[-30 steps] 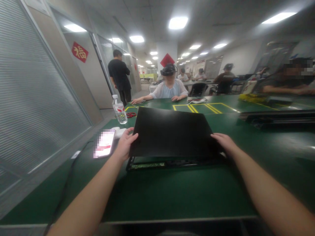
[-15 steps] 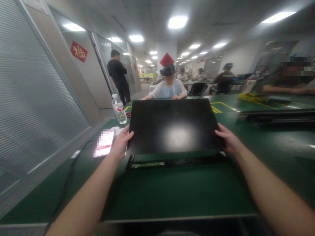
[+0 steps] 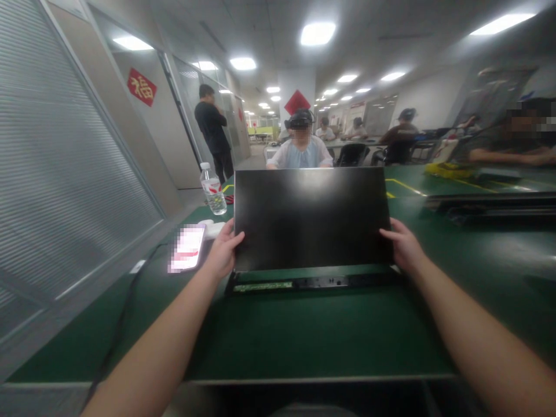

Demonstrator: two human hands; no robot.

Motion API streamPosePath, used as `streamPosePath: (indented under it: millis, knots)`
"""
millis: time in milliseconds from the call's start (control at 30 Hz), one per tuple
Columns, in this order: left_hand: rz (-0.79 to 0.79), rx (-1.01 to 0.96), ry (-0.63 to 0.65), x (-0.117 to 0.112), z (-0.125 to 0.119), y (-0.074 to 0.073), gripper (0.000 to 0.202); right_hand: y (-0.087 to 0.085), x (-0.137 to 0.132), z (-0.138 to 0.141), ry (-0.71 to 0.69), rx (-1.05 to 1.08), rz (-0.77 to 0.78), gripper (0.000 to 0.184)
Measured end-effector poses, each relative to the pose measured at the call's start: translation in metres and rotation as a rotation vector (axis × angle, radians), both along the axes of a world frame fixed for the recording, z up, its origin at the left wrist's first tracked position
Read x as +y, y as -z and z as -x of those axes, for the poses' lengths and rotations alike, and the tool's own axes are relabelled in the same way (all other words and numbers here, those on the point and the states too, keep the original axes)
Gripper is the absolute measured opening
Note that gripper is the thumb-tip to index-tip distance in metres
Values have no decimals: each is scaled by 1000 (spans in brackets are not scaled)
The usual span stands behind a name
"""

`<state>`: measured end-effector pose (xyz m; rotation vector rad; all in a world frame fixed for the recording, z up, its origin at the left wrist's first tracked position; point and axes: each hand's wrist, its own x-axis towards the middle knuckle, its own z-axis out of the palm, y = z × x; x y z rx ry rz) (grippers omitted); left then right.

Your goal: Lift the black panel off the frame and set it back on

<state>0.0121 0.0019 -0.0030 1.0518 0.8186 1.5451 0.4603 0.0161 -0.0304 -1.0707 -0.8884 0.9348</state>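
Note:
Between my hands is a flat black display panel [image 3: 311,223], tilted up with its dark, glossy face toward me. My left hand [image 3: 226,250] grips its left edge, thumb on the front and fingers behind. At the right edge, my right hand [image 3: 403,243] holds it the same way. Under and just in front of the panel's lower edge lies a black frame [image 3: 339,282] on the table. A green circuit strip [image 3: 263,286] shows along the frame's near side. The panel hides the rest of the frame.
A phone with a lit screen [image 3: 190,248] and a water bottle [image 3: 214,188] are on the green table [image 3: 321,341] to the left. Dark panels or frames [image 3: 499,208] lie at the right. Across the table sits a person [image 3: 299,150]; another person [image 3: 211,130] stands behind.
The panel has tipped more upright, and the light's reflection has slid up to its top edge. More of the frame below shows. The seated person's hands are now hidden behind the panel.

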Motion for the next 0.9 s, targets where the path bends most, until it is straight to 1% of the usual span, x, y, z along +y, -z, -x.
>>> streamPosePath:
  millis: [167, 333, 533, 733, 900]
  knots:
    - [70, 7, -41, 1, -6, 6, 59, 5, 4, 1, 37, -36, 88, 34]
    - [122, 1, -75, 4, -8, 10, 55, 3, 2, 3, 39, -18, 148, 32]
    - [189, 21, -89, 5, -7, 15, 56, 1, 0, 4, 25, -55, 238, 30]
    - [208, 38, -95, 4, -8, 16, 54, 0, 0, 5, 24, -72, 253, 28]
    - [202, 49, -87, 3, -8, 16, 57, 0, 1, 5, 35, -107, 259, 26]
